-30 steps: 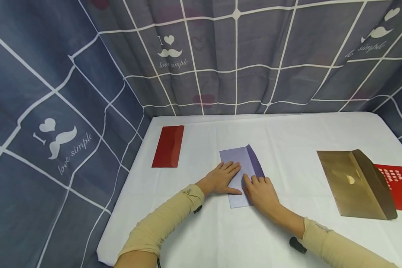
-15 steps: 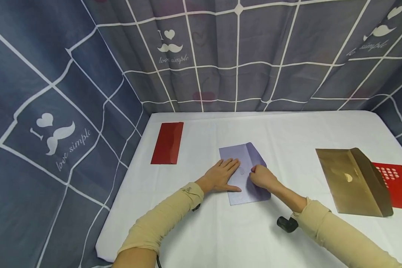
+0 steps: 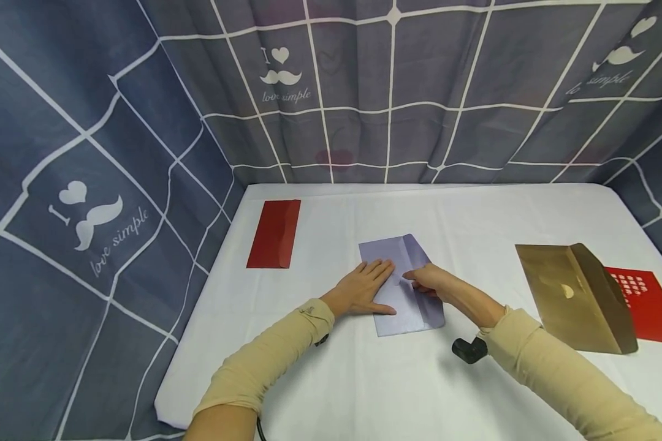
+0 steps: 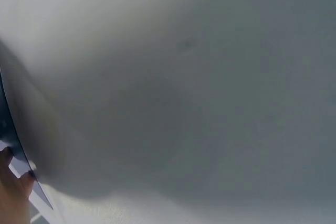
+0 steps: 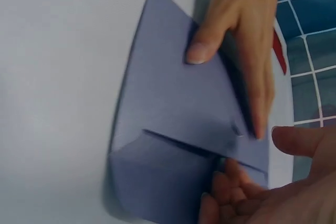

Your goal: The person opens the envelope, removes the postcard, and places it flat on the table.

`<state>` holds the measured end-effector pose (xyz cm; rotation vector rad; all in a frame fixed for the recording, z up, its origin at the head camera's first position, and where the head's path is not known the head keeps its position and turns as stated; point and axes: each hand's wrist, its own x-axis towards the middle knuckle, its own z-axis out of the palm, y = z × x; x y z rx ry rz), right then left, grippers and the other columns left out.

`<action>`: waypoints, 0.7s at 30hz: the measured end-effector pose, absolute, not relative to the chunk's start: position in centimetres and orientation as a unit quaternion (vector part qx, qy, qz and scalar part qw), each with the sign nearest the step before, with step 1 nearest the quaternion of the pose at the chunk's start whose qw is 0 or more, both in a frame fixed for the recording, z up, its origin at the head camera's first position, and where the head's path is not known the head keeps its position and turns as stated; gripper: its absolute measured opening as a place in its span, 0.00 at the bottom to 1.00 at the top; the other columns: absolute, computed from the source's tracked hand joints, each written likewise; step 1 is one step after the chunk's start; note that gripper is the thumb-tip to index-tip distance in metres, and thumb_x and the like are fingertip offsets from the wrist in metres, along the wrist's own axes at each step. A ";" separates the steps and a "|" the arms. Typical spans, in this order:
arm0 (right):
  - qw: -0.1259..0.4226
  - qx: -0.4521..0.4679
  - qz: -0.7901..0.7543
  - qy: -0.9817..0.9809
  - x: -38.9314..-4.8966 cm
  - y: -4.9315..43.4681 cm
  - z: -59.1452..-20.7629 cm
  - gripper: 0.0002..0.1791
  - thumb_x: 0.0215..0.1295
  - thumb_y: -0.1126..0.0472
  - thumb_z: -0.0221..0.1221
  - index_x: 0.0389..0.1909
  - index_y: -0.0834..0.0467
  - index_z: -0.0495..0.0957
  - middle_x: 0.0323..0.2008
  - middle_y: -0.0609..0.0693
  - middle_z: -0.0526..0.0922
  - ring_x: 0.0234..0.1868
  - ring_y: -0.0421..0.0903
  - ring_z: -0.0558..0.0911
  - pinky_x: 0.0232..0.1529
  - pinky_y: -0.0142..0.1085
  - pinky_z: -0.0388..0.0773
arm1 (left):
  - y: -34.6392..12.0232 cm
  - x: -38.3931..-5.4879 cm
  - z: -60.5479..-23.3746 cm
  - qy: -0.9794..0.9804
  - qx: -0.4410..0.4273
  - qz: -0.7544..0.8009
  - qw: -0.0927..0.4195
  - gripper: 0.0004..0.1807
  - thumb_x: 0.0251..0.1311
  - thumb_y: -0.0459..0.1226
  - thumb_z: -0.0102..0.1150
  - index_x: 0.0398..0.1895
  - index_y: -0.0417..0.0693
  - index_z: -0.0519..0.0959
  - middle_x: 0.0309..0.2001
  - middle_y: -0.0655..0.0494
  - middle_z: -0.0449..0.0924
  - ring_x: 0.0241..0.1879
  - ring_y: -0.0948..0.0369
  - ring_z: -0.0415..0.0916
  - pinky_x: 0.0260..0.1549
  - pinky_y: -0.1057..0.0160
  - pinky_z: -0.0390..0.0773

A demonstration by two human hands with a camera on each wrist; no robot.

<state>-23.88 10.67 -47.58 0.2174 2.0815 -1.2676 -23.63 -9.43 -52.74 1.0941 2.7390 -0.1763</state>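
Observation:
A pale purple envelope [image 3: 383,248] lies at the middle of the table, its flap [image 3: 434,320] folded out to the right. My left hand [image 3: 364,288] rests spread on the envelope's left part, thumb toward the near end. Over the right part is my right hand [image 3: 433,283]. Seen from the right wrist, the bent fingers [image 5: 236,184] touch the dark slit of the envelope's opening, while the thumb [image 5: 296,140] stands apart from them; some fingertips are hidden. The left wrist view is mostly tabletop, with a strip of envelope [image 4: 26,169] at the left edge.
A red envelope [image 3: 274,234] lies at the back left of the white table [image 3: 320,361]. To the right, a gold envelope [image 3: 557,297] with its flap out overlaps a red printed packet [image 3: 648,303]. A checked curtain [image 3: 358,79] borders the back and sides.
The purple flap, raised and dark a second ago, now lies spread out flatter to the right. My right hand moved up from the near end, and its fist has loosened. My left hand stays put.

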 end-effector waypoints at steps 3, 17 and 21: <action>0.340 0.089 -0.490 0.798 -23.8 10.7 -48.2 0.18 0.68 0.58 0.52 0.46 0.70 0.67 0.40 0.57 0.69 0.45 0.54 0.69 0.49 0.45 0.67 | -9.5 -23.6 -52.8 0.923 0.370 -0.055 0.090 0.57 0.55 0.73 0.41 0.76 0.47 0.39 0.76 0.54 0.39 0.73 0.57 0.39 0.68 0.55 0.44; 0.270 0.067 -0.489 0.827 -23.2 11.3 -49.1 0.20 0.68 0.60 0.50 0.49 0.75 0.65 0.40 0.61 0.71 0.40 0.53 0.72 0.39 0.39 0.71 | -9.5 -23.7 -53.1 0.924 0.371 -0.041 0.079 0.56 0.55 0.72 0.42 0.76 0.47 0.40 0.76 0.54 0.39 0.73 0.57 0.39 0.68 0.55 0.44; 0.232 0.052 -0.470 0.850 -23.1 11.8 -49.6 0.16 0.67 0.62 0.50 0.45 0.74 0.67 0.36 0.60 0.72 0.35 0.49 0.72 0.31 0.34 0.70 | -9.5 -23.8 -53.2 0.924 0.370 -0.042 0.081 0.56 0.55 0.72 0.42 0.76 0.48 0.41 0.75 0.54 0.39 0.73 0.57 0.39 0.68 0.55 0.44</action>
